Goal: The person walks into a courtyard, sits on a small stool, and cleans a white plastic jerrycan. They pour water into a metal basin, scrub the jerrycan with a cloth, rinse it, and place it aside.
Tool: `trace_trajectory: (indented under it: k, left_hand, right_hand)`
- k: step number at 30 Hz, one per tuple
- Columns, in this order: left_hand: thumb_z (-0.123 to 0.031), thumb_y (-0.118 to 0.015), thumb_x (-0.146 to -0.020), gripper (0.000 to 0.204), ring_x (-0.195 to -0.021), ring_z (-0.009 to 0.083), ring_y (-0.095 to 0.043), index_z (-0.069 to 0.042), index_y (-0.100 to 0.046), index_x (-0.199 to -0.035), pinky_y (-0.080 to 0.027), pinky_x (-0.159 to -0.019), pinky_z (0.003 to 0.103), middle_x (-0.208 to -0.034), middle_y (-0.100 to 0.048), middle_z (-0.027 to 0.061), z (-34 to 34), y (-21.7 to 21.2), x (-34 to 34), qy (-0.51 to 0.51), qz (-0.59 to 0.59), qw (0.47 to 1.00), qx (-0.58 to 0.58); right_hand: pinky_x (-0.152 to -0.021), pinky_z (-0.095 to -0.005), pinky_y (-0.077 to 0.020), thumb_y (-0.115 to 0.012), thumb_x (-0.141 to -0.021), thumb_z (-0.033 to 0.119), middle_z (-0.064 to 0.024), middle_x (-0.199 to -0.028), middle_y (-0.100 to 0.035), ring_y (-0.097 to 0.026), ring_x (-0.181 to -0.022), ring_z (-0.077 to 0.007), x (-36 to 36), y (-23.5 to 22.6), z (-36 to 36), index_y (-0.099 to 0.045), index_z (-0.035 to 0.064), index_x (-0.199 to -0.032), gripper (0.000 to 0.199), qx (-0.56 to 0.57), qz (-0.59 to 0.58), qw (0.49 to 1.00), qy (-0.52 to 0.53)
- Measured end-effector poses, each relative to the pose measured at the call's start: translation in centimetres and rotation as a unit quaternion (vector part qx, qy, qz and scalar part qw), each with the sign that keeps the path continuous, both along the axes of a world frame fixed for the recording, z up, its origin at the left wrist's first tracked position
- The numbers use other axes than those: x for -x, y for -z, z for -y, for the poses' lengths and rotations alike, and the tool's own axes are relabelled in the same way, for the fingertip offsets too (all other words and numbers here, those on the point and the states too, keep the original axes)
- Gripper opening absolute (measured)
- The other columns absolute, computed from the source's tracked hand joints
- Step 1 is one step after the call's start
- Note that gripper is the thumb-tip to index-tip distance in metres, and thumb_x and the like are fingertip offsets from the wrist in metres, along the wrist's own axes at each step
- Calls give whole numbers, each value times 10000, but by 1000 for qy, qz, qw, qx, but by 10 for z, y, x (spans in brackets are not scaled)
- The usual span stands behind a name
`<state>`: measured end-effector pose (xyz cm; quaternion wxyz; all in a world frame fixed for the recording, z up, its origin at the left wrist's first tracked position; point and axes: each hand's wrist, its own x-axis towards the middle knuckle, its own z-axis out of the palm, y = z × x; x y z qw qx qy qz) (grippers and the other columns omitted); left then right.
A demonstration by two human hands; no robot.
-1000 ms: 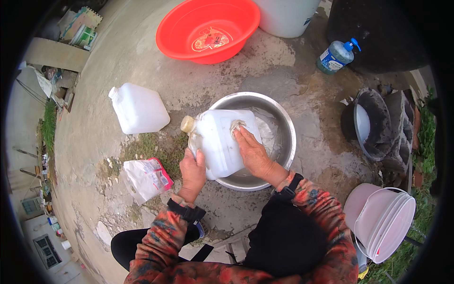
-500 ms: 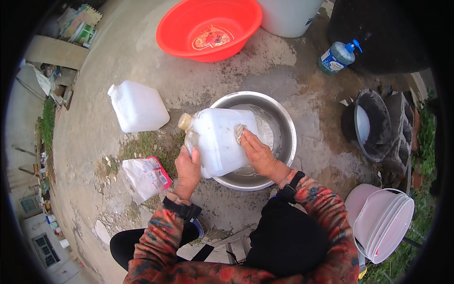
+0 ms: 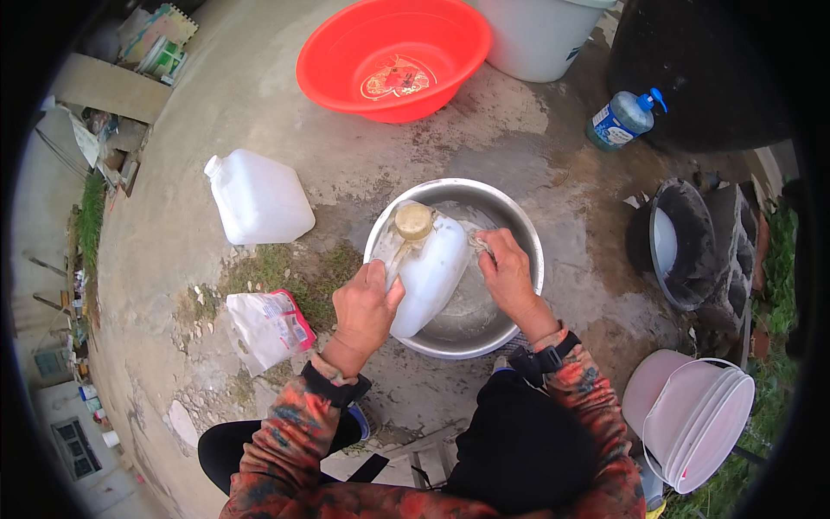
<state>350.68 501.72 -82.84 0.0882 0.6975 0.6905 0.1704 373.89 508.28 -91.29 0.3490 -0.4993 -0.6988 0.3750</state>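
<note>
A translucent white plastic jug (image 3: 432, 275) with a dirty yellowish cap (image 3: 413, 221) is tilted over a round metal basin (image 3: 529, 227). My left hand (image 3: 367, 303) is closed around the jug's handle, close below the cap. On the jug's other side, my right hand (image 3: 510, 275) pinches a wet, greyish cloth (image 3: 475, 240). The cloth is at the jug's edge; whether it presses on the plastic is hard to see. Shallow cloudy water (image 3: 471, 303) shows at the bottom of the basin.
A second white jug (image 3: 262, 199) stands left, near a white-and-pink plastic bag (image 3: 266, 329). Beyond the basin are a red tub (image 3: 320, 65), a white bucket (image 3: 540, 39) and a blue pump bottle (image 3: 621, 121). At right are a black bucket (image 3: 696, 259) and pink bucket (image 3: 657, 394).
The jug has turned from lying sideways to having its cap up and facing me, lower over the basin. My right hand with the cloth has shifted slightly right, from its broad side to its edge.
</note>
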Motion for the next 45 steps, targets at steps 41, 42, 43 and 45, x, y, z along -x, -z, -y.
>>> trace_trajectory:
  k: [41, 42, 43, 45]
  left_hand:
    - [-253, -766, -680, 352, -815, 237, -543, -110, -525, -894, -447, -686, 369, -854, -500, 49, 13, -9, -6, 260, -75, 963, -7]
    - [-258, -766, -681, 350, -812, 236, -540, -113, -525, -890, -443, -681, 370, -851, -497, 48, 15, -7, -9, 263, -71, 962, -8]
    - [-264, -765, -682, 349, -809, 236, -537, -115, -525, -887, -438, -676, 371, -849, -495, 47, 17, -7, -12, 266, -67, 962, -3]
    - [-282, -758, -691, 340, -798, 226, -532, -123, -524, -879, -427, -663, 368, -843, -489, 40, 18, -6, -15, 262, -75, 962, -10]
  right_hand:
    - [-874, -355, -489, -519, -814, 2, -117, -1076, -655, -600, -957, -290, -23, -90, 0, -665, 11, -1120, 339, 25, -134, 978, -161]
    - [-886, -365, -484, -517, -810, 4, -114, -1068, -657, -591, -974, -293, -18, -94, -3, -666, 11, -1124, 347, 18, -118, 970, -210]
    - [-871, -365, -477, -520, -783, 20, -93, -1019, -654, -567, -972, -273, -11, -95, -7, -681, 14, -1047, 309, -6, -106, 962, -250]
    - [-859, -358, -466, -522, -762, 31, -77, -982, -647, -546, -964, -260, -3, -93, -16, -679, 19, -986, 274, -72, 4, 944, -322]
